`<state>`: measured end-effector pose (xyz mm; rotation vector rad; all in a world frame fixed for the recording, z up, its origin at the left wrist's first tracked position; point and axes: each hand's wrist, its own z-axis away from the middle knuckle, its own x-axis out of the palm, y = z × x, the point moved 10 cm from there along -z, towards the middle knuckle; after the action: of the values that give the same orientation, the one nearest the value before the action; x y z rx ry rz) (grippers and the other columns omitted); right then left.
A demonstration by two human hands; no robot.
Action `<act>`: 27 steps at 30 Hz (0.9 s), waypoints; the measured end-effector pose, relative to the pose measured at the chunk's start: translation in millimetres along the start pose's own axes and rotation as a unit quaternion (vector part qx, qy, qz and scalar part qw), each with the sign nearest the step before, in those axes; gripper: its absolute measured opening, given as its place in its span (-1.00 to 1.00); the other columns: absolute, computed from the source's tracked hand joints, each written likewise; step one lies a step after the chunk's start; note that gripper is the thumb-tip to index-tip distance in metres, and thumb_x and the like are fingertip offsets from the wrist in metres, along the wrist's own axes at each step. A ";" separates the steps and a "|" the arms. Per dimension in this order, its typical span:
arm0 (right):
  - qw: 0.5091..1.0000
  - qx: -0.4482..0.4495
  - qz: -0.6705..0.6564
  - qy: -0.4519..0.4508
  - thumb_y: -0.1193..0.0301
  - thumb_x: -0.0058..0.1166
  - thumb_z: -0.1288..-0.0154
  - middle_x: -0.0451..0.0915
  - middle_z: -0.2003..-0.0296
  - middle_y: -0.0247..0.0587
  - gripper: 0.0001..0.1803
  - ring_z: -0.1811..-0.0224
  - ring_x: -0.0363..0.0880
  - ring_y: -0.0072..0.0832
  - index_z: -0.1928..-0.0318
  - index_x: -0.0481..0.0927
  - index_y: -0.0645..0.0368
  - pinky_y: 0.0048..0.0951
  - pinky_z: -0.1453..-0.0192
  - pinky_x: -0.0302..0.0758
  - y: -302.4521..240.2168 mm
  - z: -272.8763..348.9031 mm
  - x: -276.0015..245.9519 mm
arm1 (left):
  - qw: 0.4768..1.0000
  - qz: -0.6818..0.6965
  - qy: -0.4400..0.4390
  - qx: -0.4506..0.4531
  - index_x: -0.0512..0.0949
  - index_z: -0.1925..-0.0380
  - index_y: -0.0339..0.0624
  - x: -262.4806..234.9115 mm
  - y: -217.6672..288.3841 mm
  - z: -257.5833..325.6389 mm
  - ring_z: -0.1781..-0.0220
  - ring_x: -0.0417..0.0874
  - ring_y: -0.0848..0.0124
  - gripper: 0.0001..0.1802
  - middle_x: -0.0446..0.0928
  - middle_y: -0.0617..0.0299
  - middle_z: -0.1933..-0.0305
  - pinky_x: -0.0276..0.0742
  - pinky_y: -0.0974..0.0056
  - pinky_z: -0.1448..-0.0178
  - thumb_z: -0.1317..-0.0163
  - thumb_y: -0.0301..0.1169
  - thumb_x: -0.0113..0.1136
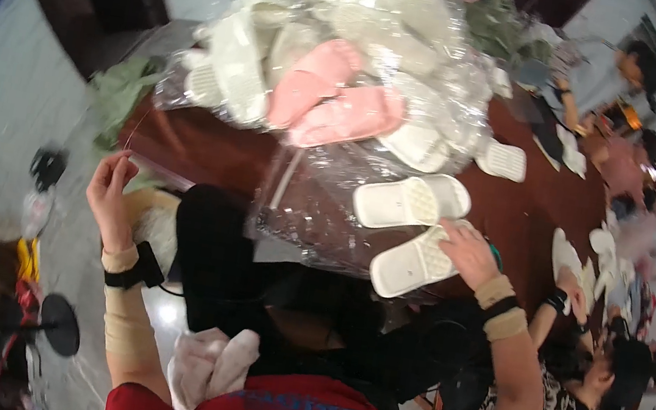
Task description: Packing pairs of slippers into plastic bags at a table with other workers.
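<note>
My left hand (112,192) is raised at the table's left edge, its thumb and fingertips pinched together on a thin thread-like strand. That strand runs up from the fingertips, and its exact kind is too fine to make out. To the right, my right hand (470,255) grips the strap end of a white slipper (408,267), fingers over the strap and thumb hidden. Just beyond lies the matching white slipper (399,202), its toe strap turned right. Clear plastic wrap (315,203) spreads beside the pair. Both my wrists wear tan sleeves and black bands.
A heap of white slippers (239,62) in clear plastic covers the far table, with two pink slippers (346,118) on top. Another white slipper (504,160) lies right of it. Co-workers sit along the table's right side, one person's hand (572,291) near white slippers. White cloth (210,362) rests by my lap.
</note>
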<state>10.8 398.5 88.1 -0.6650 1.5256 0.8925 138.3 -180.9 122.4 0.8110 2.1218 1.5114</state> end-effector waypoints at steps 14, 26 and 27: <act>0.931 0.170 -0.322 0.015 0.35 0.23 -0.21 0.63 0.37 -0.15 -0.80 0.33 0.63 -0.32 0.25 0.60 0.21 -0.34 0.22 0.51 -25.6 -23.5 -85.4 | 0.806 -0.324 -0.382 0.316 0.49 -0.09 -0.09 242.2 37.8 169.8 -0.51 0.16 0.10 -0.52 0.32 0.09 -0.37 -0.03 -0.25 -0.48 -0.11 -0.42 0.26; 0.838 0.411 -0.347 0.091 0.17 0.25 -0.22 0.65 0.44 -0.01 -0.64 0.41 0.67 -0.19 0.25 0.59 0.25 -0.21 0.32 0.51 -23.6 -40.3 17.6 | 0.792 -0.416 -0.356 0.269 0.21 -0.42 0.23 316.8 -76.0 207.5 -0.59 -0.03 0.10 -0.35 0.11 0.21 -0.53 -0.32 -0.43 -0.48 -0.34 0.00 0.00; 0.832 0.436 -0.334 0.081 0.11 0.24 -0.19 0.66 0.42 0.01 -0.61 0.31 0.64 -0.02 0.25 0.61 0.22 -0.12 0.27 0.52 -18.5 -40.0 24.0 | 0.792 -0.418 -0.351 0.274 0.20 -0.43 0.23 317.3 -74.1 207.0 -0.59 -0.04 0.11 -0.35 0.10 0.21 -0.54 -0.34 -0.43 -0.49 -0.35 -0.01 -0.01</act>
<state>0.4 356.8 62.1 -0.5178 1.4846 -0.4149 15.0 158.3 -14.4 0.3701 1.8753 0.0772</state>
